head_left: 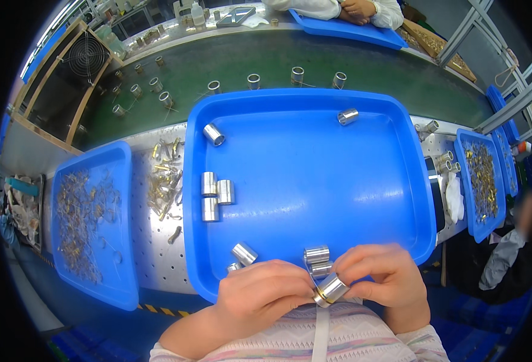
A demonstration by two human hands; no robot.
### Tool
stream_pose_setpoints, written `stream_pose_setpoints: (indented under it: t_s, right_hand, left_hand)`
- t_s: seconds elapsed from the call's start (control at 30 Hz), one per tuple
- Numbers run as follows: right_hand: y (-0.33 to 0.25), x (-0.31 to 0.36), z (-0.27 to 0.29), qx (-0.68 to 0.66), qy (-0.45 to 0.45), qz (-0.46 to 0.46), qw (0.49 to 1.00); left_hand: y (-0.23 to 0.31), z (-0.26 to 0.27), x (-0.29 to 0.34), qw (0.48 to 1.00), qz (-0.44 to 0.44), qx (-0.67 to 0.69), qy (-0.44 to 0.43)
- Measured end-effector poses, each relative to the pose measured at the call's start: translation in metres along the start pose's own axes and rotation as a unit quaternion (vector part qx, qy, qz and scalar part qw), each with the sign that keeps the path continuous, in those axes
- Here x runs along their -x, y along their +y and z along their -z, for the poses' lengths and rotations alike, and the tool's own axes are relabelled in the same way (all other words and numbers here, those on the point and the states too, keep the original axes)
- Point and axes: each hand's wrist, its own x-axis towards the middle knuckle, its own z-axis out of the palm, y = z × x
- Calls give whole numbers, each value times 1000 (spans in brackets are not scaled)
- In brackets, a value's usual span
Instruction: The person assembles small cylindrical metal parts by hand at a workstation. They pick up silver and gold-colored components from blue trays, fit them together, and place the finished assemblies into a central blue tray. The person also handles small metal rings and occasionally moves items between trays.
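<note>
Cylinder between left hand and right hand, in both hands' fingertip grip.

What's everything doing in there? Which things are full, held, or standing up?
Shiny cylinder: held, tilted
Right hand: closed around the cylinder
Left hand: pinched at the cylinder's near end
Big blue tray: holding a few loose metal cylinders
Left blue tray: holding a heap of small pieces
Right blue tray: holding many small pieces
Clear bottle: upright
Fan: can't tell if spinning
</note>
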Motion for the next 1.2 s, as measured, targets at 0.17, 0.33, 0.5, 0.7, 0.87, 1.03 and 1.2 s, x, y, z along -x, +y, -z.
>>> stream_pose_setpoints:
  t_s: [0.17, 0.33, 0.5, 0.7, 0.87, 1.03, 1.2]
  right_hand:
    - [-2, 1, 4, 31, -11, -8, 999]
    - [-9, -2, -7, 44, 61, -11, 997]
    - [-15, -1, -9, 74, 54, -6, 996]
    - [-13, 0, -6, 109, 14, 27, 994]
    - [-13, -2, -8, 113, 14, 36, 993]
    - [-13, -3, -10, 117, 12, 43, 992]
    - [-13, -2, -13, 114, 35, 36, 992]
  left_hand:
    - [2, -1, 1, 998, -50, -49, -5]
    - [0, 0, 4, 990, -98, -100, -21]
    - [2, 3, 6, 983, -132, -123, -31]
    - [0, 6, 9, 976, -178, -118, -49]
    - [1, 9, 9, 975, -179, -122, -54]
    - [2, 10, 11, 975, -174, -128, -48]
    - [1, 10, 11, 975, -175, -128, -48]
